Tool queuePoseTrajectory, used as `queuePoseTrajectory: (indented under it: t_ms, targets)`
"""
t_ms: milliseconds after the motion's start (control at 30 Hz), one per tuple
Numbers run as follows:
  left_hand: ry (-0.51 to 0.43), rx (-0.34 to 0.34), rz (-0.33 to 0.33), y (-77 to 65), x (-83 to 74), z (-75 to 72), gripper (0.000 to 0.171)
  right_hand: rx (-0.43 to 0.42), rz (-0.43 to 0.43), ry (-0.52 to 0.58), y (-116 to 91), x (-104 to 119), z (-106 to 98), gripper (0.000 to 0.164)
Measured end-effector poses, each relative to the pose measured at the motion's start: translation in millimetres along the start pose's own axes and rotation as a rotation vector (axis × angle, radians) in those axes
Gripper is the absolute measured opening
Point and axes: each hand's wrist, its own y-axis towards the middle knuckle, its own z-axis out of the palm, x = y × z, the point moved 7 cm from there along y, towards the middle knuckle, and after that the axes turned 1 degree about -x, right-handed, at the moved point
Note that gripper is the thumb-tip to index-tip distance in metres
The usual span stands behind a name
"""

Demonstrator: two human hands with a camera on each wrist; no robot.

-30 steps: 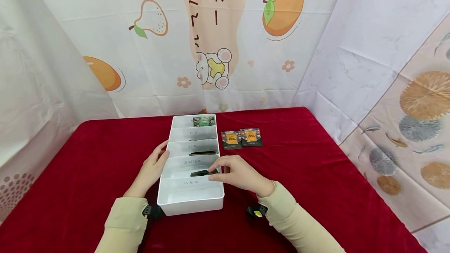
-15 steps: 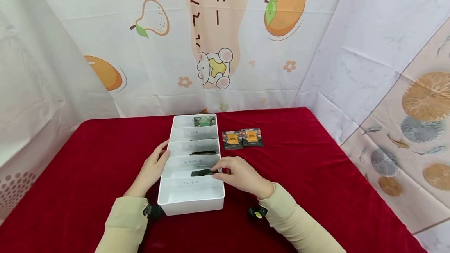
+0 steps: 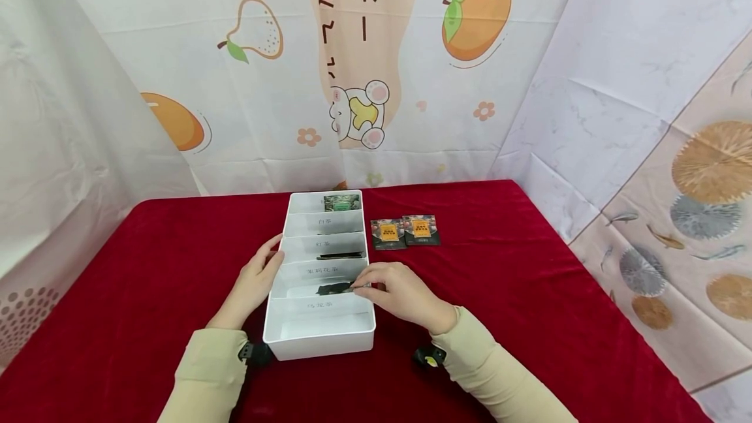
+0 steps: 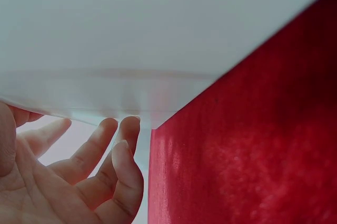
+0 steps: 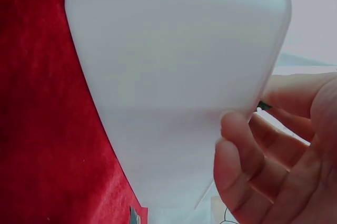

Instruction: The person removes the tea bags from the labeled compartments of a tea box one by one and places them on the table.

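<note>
A long white divided box (image 3: pixel 317 346) stands on the table, its compartments bearing handwritten Chinese tea labels. My right hand (image 3: pixel 399 289) reaches over the box's right wall. Its thumb and index finger pinch a dark tea sachet (image 3: pixel 335 288) in the second compartment from the front; the pinched end is partly hidden by the fingers. My left hand (image 3: pixel 254 279) rests against the box's left wall; in the left wrist view its fingertips (image 4: pixel 108 124) touch the rim. Dark sachets (image 3: pixel 339 255) stand edge-up in the middle compartment. A green sachet (image 3: pixel 342 203) leans in the farthest one.
Right of the box, two black sachets with orange labels, a left one (image 3: pixel 388 234) and a right one (image 3: pixel 421 230), lie flat, edges touching. A red cloth (image 3: pixel 499 292) covers the table. A printed curtain (image 3: pixel 399 51) hangs behind it.
My right fingertips shift slightly at the dark sachet in the second compartment, and the sachet tilts a little. My left hand and the box stay put.
</note>
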Motion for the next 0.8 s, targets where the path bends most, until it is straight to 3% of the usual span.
queuePoseTrajectory:
  t_ms: [200,400,567,800]
  targets:
    - [0.006,0.001,0.000,0.4,1.2,0.1,0.055,-0.040,0.063,0.102,0.1,-3.2,-7.4,0.011]
    - [0.005,0.003,0.001,0.2,0.5,-0.3,0.055,-0.064,0.134,0.273,0.2,-9.4,-11.2,0.012]
    - [0.009,0.006,-0.001,-0.6,-0.2,-0.5,0.055,-0.085,0.130,0.331,-0.3,-10.4,-16.3,0.016]
    - [0.004,0.010,0.002,-0.7,-0.8,-0.1,0.055,-0.030,0.136,0.391,-2.8,-12.6,-20.7,0.017]
